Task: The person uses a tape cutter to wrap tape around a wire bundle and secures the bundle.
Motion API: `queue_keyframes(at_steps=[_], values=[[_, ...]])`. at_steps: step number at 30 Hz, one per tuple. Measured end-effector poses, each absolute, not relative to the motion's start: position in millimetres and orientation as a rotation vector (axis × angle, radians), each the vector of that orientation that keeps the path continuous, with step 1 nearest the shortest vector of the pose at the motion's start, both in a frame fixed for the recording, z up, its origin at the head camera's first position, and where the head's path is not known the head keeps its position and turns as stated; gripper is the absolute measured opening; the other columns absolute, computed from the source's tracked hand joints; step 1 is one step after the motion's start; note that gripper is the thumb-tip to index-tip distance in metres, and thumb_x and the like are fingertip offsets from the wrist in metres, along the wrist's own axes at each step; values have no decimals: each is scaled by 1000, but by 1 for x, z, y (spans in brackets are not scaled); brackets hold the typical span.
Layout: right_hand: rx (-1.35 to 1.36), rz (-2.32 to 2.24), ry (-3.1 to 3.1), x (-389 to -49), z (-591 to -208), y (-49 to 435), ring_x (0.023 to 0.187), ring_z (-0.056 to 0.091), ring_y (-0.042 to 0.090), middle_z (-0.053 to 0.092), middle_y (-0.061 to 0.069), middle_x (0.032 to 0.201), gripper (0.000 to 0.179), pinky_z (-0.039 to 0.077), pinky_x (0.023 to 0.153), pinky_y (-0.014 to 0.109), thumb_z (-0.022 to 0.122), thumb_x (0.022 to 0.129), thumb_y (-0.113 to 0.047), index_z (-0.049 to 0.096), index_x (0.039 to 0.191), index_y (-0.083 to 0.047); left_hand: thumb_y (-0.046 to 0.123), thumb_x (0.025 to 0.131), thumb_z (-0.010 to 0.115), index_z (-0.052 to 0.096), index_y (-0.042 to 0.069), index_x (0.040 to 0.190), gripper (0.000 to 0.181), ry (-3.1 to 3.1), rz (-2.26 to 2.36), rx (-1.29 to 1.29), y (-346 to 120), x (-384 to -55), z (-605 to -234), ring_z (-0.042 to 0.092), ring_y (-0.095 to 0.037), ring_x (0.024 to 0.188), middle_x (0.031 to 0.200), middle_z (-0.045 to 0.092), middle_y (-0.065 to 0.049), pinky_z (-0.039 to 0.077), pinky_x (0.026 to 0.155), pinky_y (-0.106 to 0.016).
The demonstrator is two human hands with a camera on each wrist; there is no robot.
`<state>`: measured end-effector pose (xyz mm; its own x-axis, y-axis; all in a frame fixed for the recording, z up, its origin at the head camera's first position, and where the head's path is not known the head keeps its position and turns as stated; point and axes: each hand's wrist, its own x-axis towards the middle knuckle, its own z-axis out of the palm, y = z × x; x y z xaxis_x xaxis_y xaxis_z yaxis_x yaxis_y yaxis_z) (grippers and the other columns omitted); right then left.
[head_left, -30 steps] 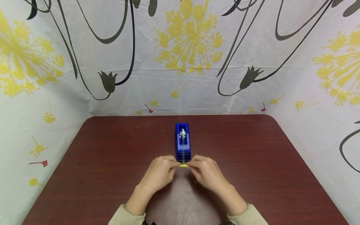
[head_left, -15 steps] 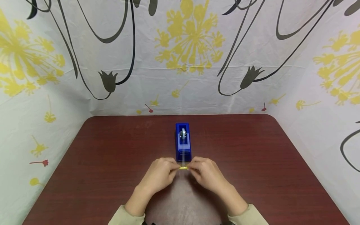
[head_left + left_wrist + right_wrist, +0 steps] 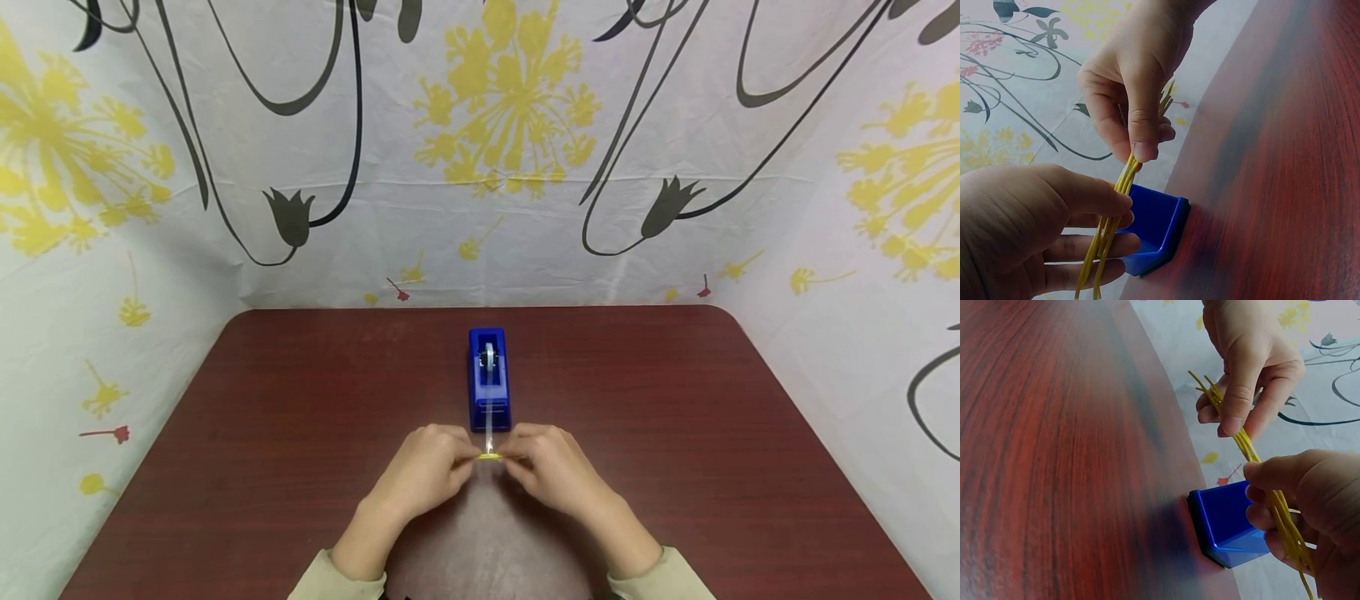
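Note:
A bundle of several thin yellow wires [image 3: 490,457] stretches crosswise between my two hands. My left hand [image 3: 427,468] pinches one side of it between thumb and fingers, and my right hand [image 3: 547,468] pinches the other side. Loose wire ends stick out past both hands in the wrist views. Just beyond the hands stands a blue tape dispenser [image 3: 489,408], its roll [image 3: 488,357] seated near the back. From its front a clear strip of tape [image 3: 489,440] runs toward me and meets the wires between my fingertips.
The dispenser stands on a dark red-brown wooden table [image 3: 337,383] with rounded far corners. A white sheet [image 3: 525,267] with yellow, grey and red flower prints encloses the back and both sides.
Both hands have drawn the yellow wires slightly toward me, away from the dispenser. The visible strip of tape between dispenser and wires has grown longer. The dispenser has stayed in place.

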<state>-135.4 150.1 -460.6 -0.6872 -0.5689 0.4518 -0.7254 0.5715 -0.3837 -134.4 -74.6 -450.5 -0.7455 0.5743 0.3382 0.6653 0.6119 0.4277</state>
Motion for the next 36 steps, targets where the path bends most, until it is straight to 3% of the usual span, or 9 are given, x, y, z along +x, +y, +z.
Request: queue_keyframes(at_steps=[7, 13, 17, 26, 36], values=[[1095, 831, -2533, -134, -461, 150, 65, 55, -2, 65, -9, 77, 16, 49, 60, 17, 83, 77, 0, 81, 87, -12, 2, 80, 77, 82, 12, 89, 15, -2689, -840, -1058, -76, -134, -450, 54, 0, 64, 75, 64, 12, 49, 62, -21], [1112, 823, -2504, -134, -460, 151, 66, 57, -1, 66, -9, 78, 16, 49, 61, 16, 83, 78, 0, 81, 89, -11, 4, 81, 76, 80, 13, 89, 13, -2701, -849, -1032, -75, -134, -448, 57, -1, 67, 79, 67, 10, 49, 63, -22], [1127, 814, -2470, -135, -459, 151, 67, 57, -2, 66, -9, 79, 15, 49, 61, 15, 84, 78, -1, 81, 89, -11, 8, 88, 71, 78, 13, 86, 9, -2695, -852, -1025, -73, -135, -448, 53, -2, 63, 76, 65, 9, 47, 60, -22], [1152, 830, -2431, -136, -460, 153, 68, 55, -3, 65, -11, 80, 13, 47, 62, 14, 83, 81, -3, 81, 89, -13, 12, 101, 60, 75, 11, 87, 20, -2821, -924, -1029, -69, -136, -447, 54, -3, 67, 74, 60, 11, 48, 65, -26], [1123, 929, -2434, -137, -458, 153, 73, 62, 1, 69, -8, 81, 13, 52, 67, 16, 82, 79, -2, 77, 86, -11, 7, 98, 66, 76, 7, 85, 16, -2763, -1024, -1032, -69, -135, -449, 45, -2, 62, 70, 52, 10, 42, 59, -21]])
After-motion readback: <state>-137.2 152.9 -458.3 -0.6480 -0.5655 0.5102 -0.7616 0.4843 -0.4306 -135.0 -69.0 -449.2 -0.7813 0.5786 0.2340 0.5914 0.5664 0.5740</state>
